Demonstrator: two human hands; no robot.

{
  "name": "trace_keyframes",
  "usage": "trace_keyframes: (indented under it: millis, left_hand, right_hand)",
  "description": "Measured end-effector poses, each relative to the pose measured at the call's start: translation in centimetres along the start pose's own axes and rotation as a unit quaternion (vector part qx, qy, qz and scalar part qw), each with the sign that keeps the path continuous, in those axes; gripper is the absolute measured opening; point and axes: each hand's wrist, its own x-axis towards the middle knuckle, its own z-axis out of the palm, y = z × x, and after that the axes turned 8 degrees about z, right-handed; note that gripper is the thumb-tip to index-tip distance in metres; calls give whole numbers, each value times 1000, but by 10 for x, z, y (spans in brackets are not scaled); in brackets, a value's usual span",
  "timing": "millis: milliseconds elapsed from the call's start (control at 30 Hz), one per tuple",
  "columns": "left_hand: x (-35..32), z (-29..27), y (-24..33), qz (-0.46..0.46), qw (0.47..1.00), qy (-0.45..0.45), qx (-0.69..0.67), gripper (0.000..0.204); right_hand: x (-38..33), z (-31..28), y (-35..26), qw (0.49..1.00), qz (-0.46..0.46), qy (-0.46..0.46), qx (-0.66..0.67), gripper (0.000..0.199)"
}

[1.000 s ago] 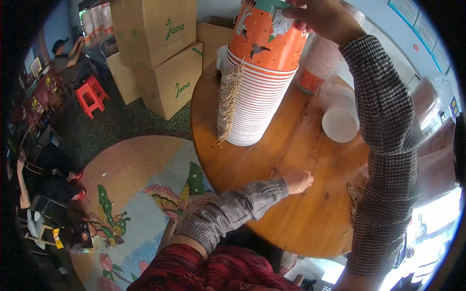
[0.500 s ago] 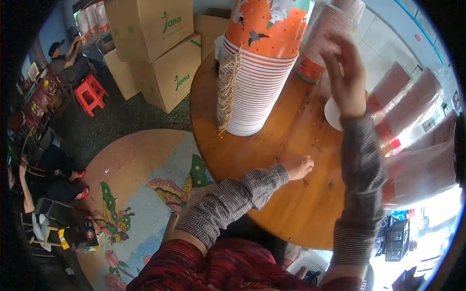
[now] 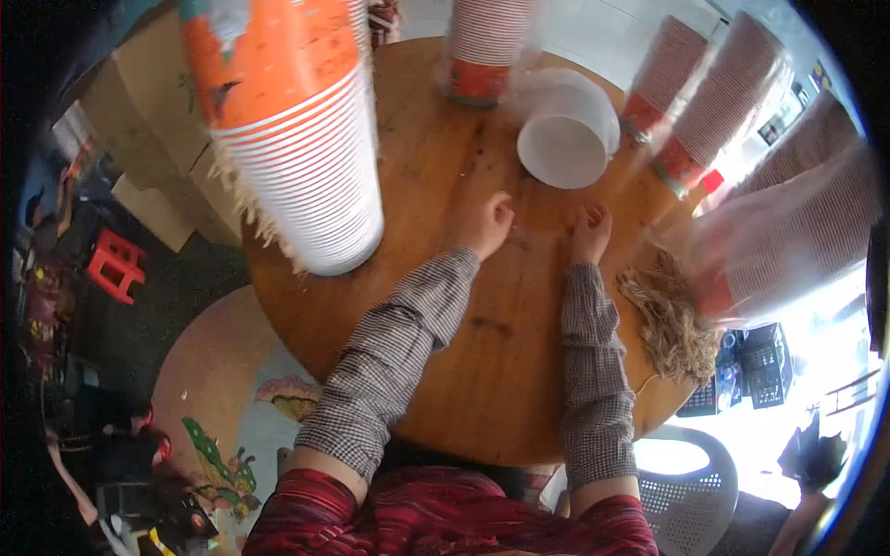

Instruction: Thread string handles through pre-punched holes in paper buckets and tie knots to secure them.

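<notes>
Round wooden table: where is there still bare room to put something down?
The widest bare wood lies on the table near the person, around the forearms behind the left hand and right hand. The far and right edges are crowded: tall orange cup stack, white cups, wrapped cup sleeves, straw bundle.

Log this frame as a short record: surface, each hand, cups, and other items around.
surface: round wooden table
left hand: resting on the tabletop, holding nothing
right hand: resting on the tabletop, fingers curled, holding nothing
nearest cup: white cup lying on its side beyond both hands
stacks: tall orange-and-white cup stack to the left; wrapped cup sleeves to the right
other: straw-like fibre bundle by the right forearm
</notes>
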Motion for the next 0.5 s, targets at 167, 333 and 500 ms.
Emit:
trace_keyframes:
  millis: [167,333,500]
  left_hand:
    - [56,16,-41,62,991,115,15,42]
    - [113,32,-49,70,990,122,-30,39]
    - [136,66,-20,-8,985,171,19,30]
  right_hand:
    - [50,-4,5,998,-59,-22,-11,29]
    - [63,7,-13,998,-55,-16,-28,18]
    - [90,1,0,995,-67,45,-67,26]
